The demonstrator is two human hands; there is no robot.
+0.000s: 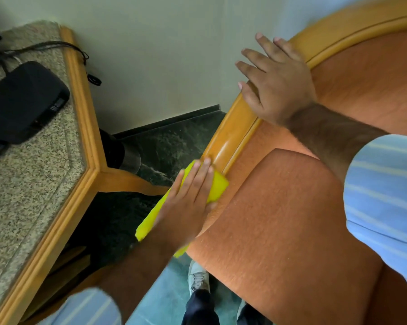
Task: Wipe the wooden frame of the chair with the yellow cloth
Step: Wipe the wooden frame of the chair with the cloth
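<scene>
The chair has a curved, glossy wooden frame (230, 137) running around orange upholstery (291, 207). My left hand (188, 195) lies flat on the yellow cloth (217, 187), pressing it against the lower part of the frame's left side. Part of the cloth hangs down past my wrist. My right hand (277, 85) rests higher on the same wooden rail, fingers spread and reaching over its outer edge, with nothing in it.
A granite-topped table with a wooden rim (80, 109) stands close on the left, carrying a black device (22, 102) and a cable (80, 55). Between table and chair there is dark green floor (174, 141) and a metal bin (125, 153). My shoe (197, 277) is below.
</scene>
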